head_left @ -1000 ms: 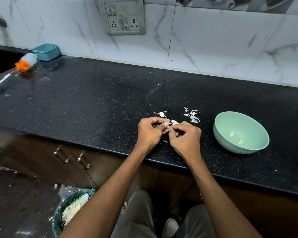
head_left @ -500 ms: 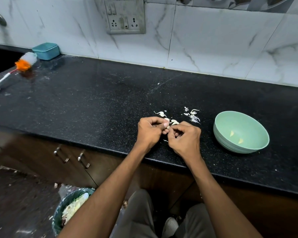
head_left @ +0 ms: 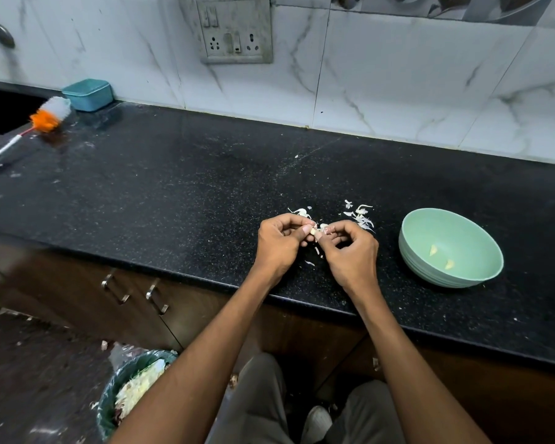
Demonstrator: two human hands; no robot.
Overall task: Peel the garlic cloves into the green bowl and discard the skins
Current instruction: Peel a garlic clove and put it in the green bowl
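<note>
Marble tiles are backing a black speckled worktop [head_left: 173,193] that is filling the middle of the frame. Both hands are meeting at its front edge: the left hand [head_left: 281,243] is pinching a garlic clove [head_left: 316,232] in a closed grip, steadying it, while the right hand [head_left: 350,251] is pinching at its skin, likely to strip it. Loose skins [head_left: 359,216] are lying just behind the hands, awaiting discard. At the right, the green bowl [head_left: 481,274] is sitting near, holding two peeled cloves [head_left: 441,257], within easy reach for dropping.

Home kitchen: granite counter [head_left: 173,193], tiled backsplash [head_left: 398,84].
</note>
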